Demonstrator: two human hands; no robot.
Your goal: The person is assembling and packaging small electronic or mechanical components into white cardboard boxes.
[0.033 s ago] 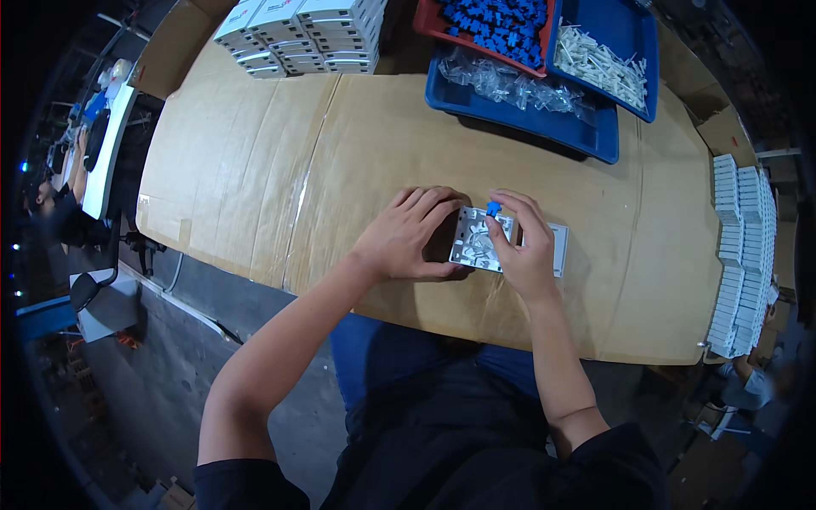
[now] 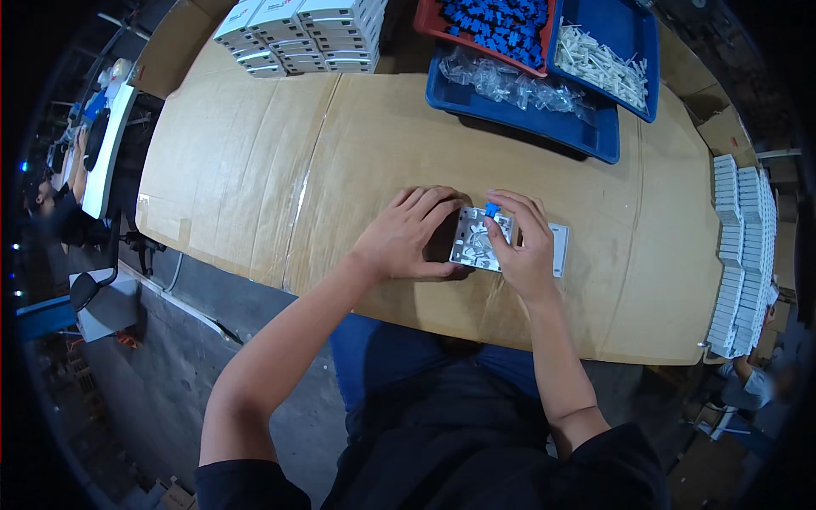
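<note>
My left hand [image 2: 408, 234] grips the left side of a small open white plastic box [image 2: 460, 250] between thumb and fingers. Inside the box lie white fittings too small to make out. Between the thumb and forefinger of my right hand [image 2: 529, 251] is a small blue plastic connector [image 2: 492, 209], held over the box's far right part. That hand covers some of the box's right side. A flat white panel [image 2: 560, 250] shows on the table just beyond my right hand, partly hidden by it.
Cardboard covers the table [image 2: 238, 187]. At the back stand stacked white boxes [image 2: 302, 38], a red tray [image 2: 429, 30] of blue connectors, a blue tray [image 2: 650, 85] of white sticks, and a lower blue tray [image 2: 527, 127] with clear bags. White stacks [image 2: 738, 255] line the right edge.
</note>
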